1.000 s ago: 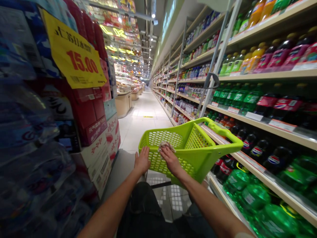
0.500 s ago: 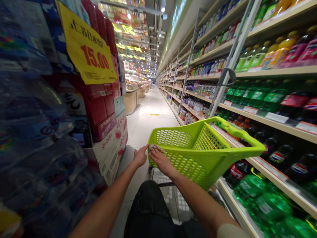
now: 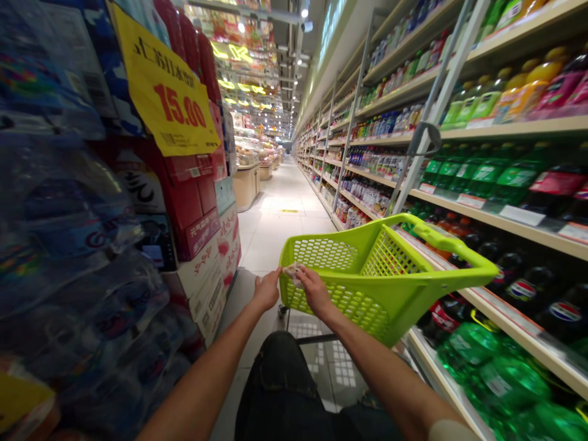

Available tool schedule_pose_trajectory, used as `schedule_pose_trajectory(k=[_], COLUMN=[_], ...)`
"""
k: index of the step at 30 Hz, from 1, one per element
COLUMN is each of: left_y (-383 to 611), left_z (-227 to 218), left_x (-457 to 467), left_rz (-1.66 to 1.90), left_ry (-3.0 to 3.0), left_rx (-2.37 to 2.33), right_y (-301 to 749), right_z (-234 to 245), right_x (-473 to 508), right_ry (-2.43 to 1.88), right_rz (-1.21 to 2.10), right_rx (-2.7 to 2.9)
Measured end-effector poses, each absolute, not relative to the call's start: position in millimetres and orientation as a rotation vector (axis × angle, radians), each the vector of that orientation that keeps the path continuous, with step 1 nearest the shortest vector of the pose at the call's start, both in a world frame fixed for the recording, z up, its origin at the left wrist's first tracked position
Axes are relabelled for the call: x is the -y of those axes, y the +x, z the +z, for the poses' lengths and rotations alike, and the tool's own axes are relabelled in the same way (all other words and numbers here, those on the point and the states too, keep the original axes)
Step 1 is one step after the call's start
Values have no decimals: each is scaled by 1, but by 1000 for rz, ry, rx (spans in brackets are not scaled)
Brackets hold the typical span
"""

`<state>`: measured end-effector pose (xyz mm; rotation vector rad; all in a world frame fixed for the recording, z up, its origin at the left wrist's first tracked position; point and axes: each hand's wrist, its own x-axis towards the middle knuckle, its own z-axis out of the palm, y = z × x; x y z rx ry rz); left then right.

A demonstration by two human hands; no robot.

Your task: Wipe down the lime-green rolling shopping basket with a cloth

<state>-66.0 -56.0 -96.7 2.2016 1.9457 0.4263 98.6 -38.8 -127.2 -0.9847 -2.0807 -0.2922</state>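
A bright green plastic shopping cart [image 3: 395, 294] stands in front of me, its latticed basket turned sideways. My left hand [image 3: 267, 290] grips the basket's front corner, fingers on the edge and thumb raised. Just to its right, my right hand [image 3: 314, 290] is closed on a crumpled, light-coloured cloth [image 3: 293, 275]. The cloth lies against the rim near that same corner, partly covered by my fingers. Inside the visible part of the basket I see only the lattice and the folding flap [image 3: 399, 250].
Shelves of drink bottles [image 3: 493, 174] run along the right, close to the cart handle. On the left rise wrapped water bottles [image 3: 82, 233] and stacked cartons [image 3: 197, 269] under a yellow price sign [image 3: 169, 92]. A tiled aisle [image 3: 271, 226] stretches ahead past wooden display counters [image 3: 247, 185].
My right hand lay flatter over the cloth on the rim; now its fingers are drawn in and pinch the cloth. My left hand stays at the corner. The view has shifted slightly.
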Motion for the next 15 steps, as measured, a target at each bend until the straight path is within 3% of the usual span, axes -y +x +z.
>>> schedule_pose_trajectory(k=[8, 15], left_y=[-58, -57], left_z=[-94, -90], left_x=[63, 66], left_rz=[437, 274], left_ry=[2239, 2272], left_rx=[-1913, -1932], right_y=[96, 116], right_z=[-130, -131], right_x=[34, 21], right_ry=[-879, -752], right_rz=[-629, -558], right_rx=[2416, 2457])
